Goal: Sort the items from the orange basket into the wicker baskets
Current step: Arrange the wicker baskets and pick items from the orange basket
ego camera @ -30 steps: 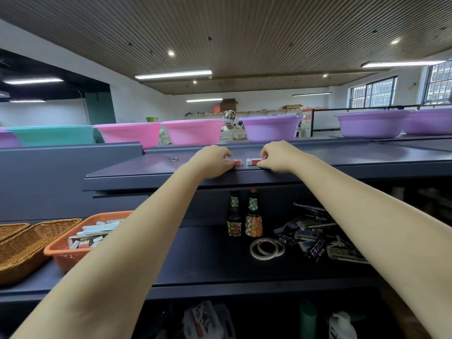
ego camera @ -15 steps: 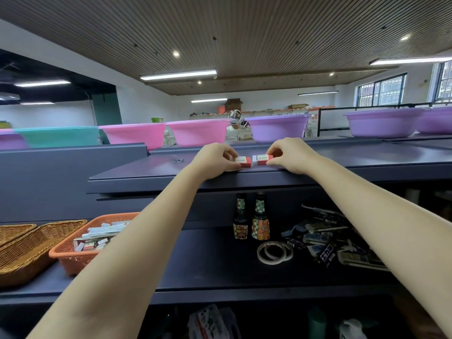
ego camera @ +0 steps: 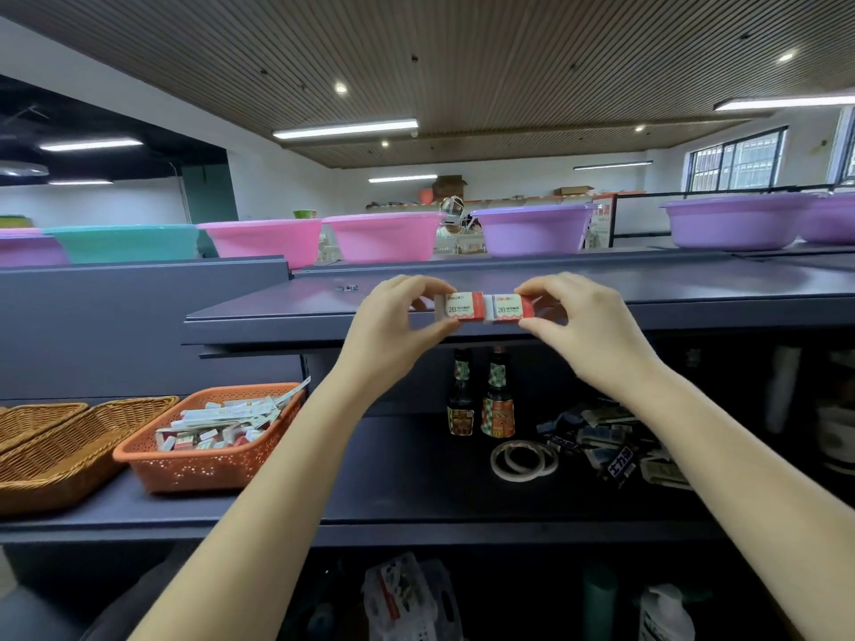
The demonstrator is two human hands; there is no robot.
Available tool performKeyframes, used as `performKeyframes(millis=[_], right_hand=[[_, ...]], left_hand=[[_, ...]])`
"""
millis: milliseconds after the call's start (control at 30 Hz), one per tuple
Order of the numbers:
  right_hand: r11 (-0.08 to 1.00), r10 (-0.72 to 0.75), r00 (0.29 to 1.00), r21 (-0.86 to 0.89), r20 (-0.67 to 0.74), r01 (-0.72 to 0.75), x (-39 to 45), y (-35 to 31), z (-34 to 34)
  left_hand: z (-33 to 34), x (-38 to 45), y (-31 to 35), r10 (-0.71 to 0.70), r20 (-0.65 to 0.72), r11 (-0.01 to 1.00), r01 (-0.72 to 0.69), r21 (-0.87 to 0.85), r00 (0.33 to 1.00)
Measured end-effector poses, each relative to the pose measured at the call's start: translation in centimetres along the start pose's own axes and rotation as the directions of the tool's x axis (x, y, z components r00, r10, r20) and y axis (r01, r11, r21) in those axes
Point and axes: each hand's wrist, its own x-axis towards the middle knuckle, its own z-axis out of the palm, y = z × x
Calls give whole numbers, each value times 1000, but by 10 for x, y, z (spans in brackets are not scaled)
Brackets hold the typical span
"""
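**Two erasers held end to end above the shelf edge**

The left hand [ego camera: 391,323] pinches one small red-and-white eraser [ego camera: 459,307] between thumb and fingers [ego camera: 418,289], and the right hand [ego camera: 580,316] pinches a second eraser [ego camera: 508,309] in the same way. The two erasers touch end to end, printed "2B" faces toward the camera, probably so that the person can compare them and judge that they are the same kind before sorting. They are held just in front of the upper shelf [ego camera: 277,312].

Low and far to the left of the fingers stands the orange basket [ego camera: 203,469], still holding many small packets and boxes. Beside it, further left, are the wicker baskets [ego camera: 60,460], where I see no items, though part of them is out of view.

Below the fingers on the desk [ego camera: 393,483] stand two dark bottles [ego camera: 481,400], with tape rings [ego camera: 523,460] and a pile of wrappers [ego camera: 610,444] to the right. None of these lie on the way down-left to the wicker baskets.
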Motion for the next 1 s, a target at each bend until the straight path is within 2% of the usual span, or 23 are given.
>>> performKeyframes(millis=[133,300,700,1000], right_hand=[[999,8,1000,31,2,-8,-45,-6,5],[985,70,996,156,61,-79,-100,-10,15],[939,145,955,268,259,-215,-168,-16,41],[865,85,915,426,394,-264,-190,-28,70]], left_hand=[[5,-42,5,21,2,1000,-21,-17,1000],[17,-103,9,-15,36,997,18,-76,999],[27,-196,20,-251,120,958,265,-114,960],[11,-248,23,-439,108,895,445,-37,892]])
